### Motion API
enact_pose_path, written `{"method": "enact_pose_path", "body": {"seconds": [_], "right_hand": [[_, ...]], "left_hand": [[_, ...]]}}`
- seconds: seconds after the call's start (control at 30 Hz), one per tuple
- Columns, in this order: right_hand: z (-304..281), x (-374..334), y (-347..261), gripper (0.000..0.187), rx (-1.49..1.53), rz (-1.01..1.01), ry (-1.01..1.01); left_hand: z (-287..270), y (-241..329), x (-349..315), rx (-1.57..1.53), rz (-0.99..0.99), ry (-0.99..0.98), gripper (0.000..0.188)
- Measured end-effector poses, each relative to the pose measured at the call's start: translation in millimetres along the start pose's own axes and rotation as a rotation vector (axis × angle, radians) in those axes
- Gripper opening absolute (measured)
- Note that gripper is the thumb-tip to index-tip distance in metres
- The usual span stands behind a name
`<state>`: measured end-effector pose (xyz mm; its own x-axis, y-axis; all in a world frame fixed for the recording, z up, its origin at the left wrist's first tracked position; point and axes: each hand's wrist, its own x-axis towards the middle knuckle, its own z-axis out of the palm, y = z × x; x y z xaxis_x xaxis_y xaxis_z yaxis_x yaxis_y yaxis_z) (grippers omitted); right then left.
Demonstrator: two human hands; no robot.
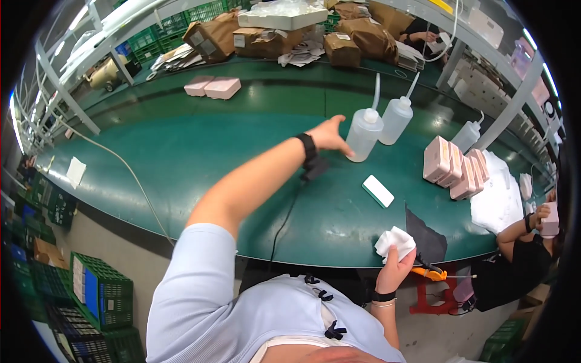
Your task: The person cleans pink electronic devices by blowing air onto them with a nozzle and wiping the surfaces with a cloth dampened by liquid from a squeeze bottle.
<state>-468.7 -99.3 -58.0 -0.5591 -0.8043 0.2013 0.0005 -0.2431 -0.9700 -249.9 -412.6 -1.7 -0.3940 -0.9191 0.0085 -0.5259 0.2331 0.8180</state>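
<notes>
My left hand (328,135) is stretched out over the table with thumb and fingers spread. It is at the left side of a translucent squeeze bottle (364,138) with a long thin spout; the thumb tip is close to the bottle's lower part, and I cannot tell if it touches. Another such squeeze bottle (396,121) stands just behind and to the right. At the table's near edge, my right hand (393,270) is closed around a crumpled white cloth (394,242). Between the hands lies a small white block with a green underside (378,191).
Pink boxes (436,160) stand at the right beside a pile of white cloths (499,196); two more pink boxes (223,88) sit at the far left. A dark cloth (425,235) and orange-handled tool (430,274) are near the front edge. A co-worker's hand (537,216) holds a pink box.
</notes>
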Motion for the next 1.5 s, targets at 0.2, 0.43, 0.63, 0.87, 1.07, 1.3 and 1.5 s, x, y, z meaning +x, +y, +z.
{"method": "enact_pose_path", "body": {"seconds": [0.2,0.43,0.63,0.87,1.07,1.3,1.5], "right_hand": [[11.0,-8.4,3.1,0.027,-0.006,-0.008,0.067],[29.0,-11.7,10.0,0.026,-0.065,-0.066,0.198],[30.2,-15.0,1.8,0.028,-0.201,-0.100,0.198],[36.2,-10.1,5.5,0.029,-0.246,-0.108,0.225],[32.4,-9.7,11.1,0.032,-0.303,-0.145,0.186],[42.0,-17.0,9.8,0.033,-0.150,-0.113,0.165],[32.1,-15.9,11.1,0.030,-0.159,-0.128,0.129]], "left_hand": [[-142.5,-50.5,17.0,0.717,-0.124,0.201,0.055],[-237.7,-158.0,44.6,1.327,-0.402,0.419,0.037],[-234.3,-181.4,79.4,1.489,-0.307,0.317,0.040],[-251.0,-192.8,87.4,1.558,-0.301,0.240,0.039],[-292.8,-146.6,37.5,1.203,-0.244,0.311,0.051],[-333.8,-142.4,-119.6,0.180,0.073,0.516,0.054],[-302.6,-155.7,-247.3,0.274,0.027,0.670,0.062]]}}
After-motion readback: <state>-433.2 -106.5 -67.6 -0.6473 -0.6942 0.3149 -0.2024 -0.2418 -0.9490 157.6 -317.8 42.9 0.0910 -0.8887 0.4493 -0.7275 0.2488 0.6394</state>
